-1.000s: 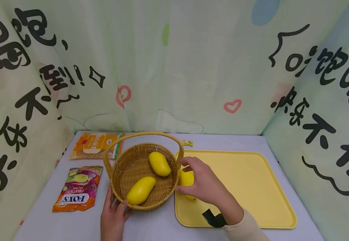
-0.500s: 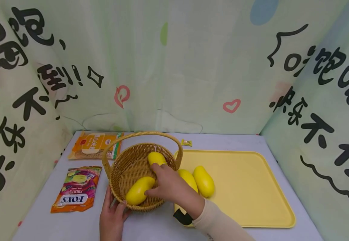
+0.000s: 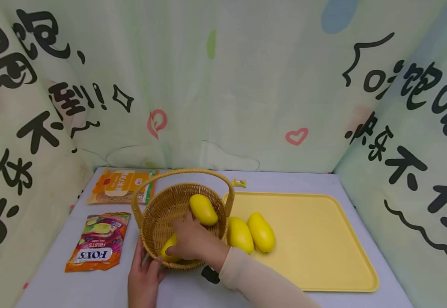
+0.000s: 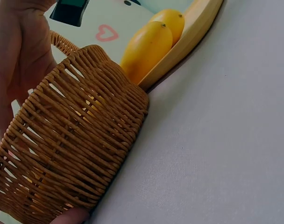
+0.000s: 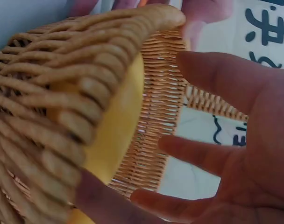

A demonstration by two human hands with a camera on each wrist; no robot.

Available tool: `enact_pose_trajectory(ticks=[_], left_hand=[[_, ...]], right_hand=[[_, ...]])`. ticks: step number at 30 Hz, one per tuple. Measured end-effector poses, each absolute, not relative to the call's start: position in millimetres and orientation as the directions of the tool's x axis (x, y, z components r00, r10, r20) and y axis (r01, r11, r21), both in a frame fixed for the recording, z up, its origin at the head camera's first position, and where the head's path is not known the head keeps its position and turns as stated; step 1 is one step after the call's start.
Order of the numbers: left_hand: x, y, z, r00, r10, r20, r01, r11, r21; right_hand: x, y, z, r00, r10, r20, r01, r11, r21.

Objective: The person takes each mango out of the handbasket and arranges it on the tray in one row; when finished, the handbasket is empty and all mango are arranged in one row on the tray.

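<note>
A wicker basket (image 3: 165, 201) with an arched handle stands on the table, two yellow mangoes inside. My left hand (image 3: 144, 278) grips its near left rim, thumb over the edge; the left wrist view shows the woven side (image 4: 76, 130) close up. Inside the basket, my right hand (image 3: 194, 239) reaches over the nearer mango (image 3: 169, 249), partly covering it. The right wrist view shows fingers (image 5: 198, 156) spread and fairly straight around this mango (image 5: 118, 126); no firm grip is visible. The farther mango (image 3: 203, 209) lies by the right wall.
Two more mangoes, one (image 3: 240, 235) beside the other (image 3: 261, 232), lie on a yellow tray (image 3: 316, 244) at right. A FOX'S candy bag (image 3: 98, 241) and an orange food packet (image 3: 123, 185) lie at left. A small yellow wrapper (image 3: 239, 183) is behind the tray.
My right hand has moved left from the tray's mangoes, across the farther basket mango, to the nearer one, uncovering the tray's mangoes. The left hand keeps its hold on the basket.
</note>
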State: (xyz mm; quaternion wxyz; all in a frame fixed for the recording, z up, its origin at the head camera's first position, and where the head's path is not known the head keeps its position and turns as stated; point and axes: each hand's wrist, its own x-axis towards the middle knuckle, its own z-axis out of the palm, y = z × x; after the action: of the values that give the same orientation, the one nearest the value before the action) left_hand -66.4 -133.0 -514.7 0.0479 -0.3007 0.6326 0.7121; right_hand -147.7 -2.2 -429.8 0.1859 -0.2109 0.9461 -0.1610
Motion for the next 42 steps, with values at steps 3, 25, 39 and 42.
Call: enact_pose_trajectory(ticks=[3,25,39,42], left_hand=[[-66.8,-132.5,-514.1,-0.817,-0.316,-0.483,-0.441,-0.198,0.876],[-66.9,-132.3,-516.6,-0.81,-0.33,-0.486,-0.455,-0.172,0.874],[-65.7,-132.8,-517.1,-0.819,-0.319,-0.476,-0.442,-0.176,0.879],[-65.7,-132.7,-516.9,-0.818,-0.322,-0.476,-0.443,-0.174,0.879]], right_hand=[[-147.5,-6.7,-432.0,-0.83,-0.472,-0.298,-0.359,0.86,-0.362],[-145.9,-5.8,-442.9,-0.807,-0.503,-0.308,-0.444,0.862,-0.245],[-148.1,-3.3,-444.8,-0.812,-0.491,-0.315,-0.445,0.871,-0.211],[-149.5,-0.9,-442.4,-0.812,-0.49,-0.316,-0.436,0.87,-0.23]])
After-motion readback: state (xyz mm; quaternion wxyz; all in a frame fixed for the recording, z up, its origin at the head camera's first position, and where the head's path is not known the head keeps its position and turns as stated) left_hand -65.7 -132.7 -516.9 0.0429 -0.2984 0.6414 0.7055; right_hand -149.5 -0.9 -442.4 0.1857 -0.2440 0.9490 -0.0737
